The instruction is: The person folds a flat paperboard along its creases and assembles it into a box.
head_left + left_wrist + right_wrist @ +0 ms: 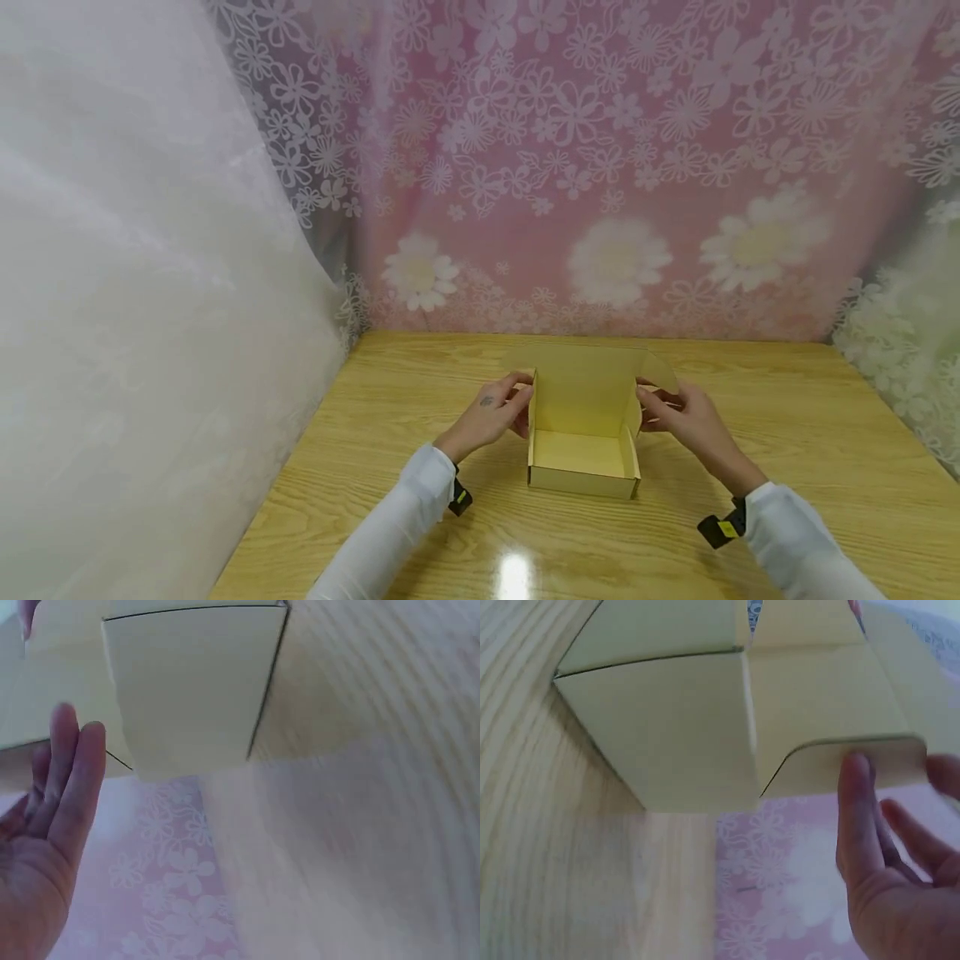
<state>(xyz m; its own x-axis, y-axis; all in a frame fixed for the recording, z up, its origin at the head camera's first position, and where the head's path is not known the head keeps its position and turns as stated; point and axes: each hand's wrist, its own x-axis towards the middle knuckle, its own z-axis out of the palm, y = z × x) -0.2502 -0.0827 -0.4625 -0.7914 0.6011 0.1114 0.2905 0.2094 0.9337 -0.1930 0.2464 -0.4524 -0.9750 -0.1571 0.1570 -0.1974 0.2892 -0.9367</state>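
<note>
A small cardboard box (581, 454) stands on the table with its lid (585, 387) raised at the back and its front low. My left hand (491, 414) is at the box's left side, fingertips right at the lid's side flap. In the left wrist view its fingers (79, 772) are straight. On the opposite side, my right hand (693, 421) touches the right side flap. The right wrist view shows a fingertip (856, 769) against that flap (840, 761), with the other fingers spread loosely beside it. Bare cardboard shows inside the box.
The wood-grain table (405, 367) runs back to a pink flowered curtain (517, 208). A white sheet (150, 292) hangs along the left, and pale lacy fabric (900, 350) along the right. Each wrist wears a dark strapped camera (723, 527).
</note>
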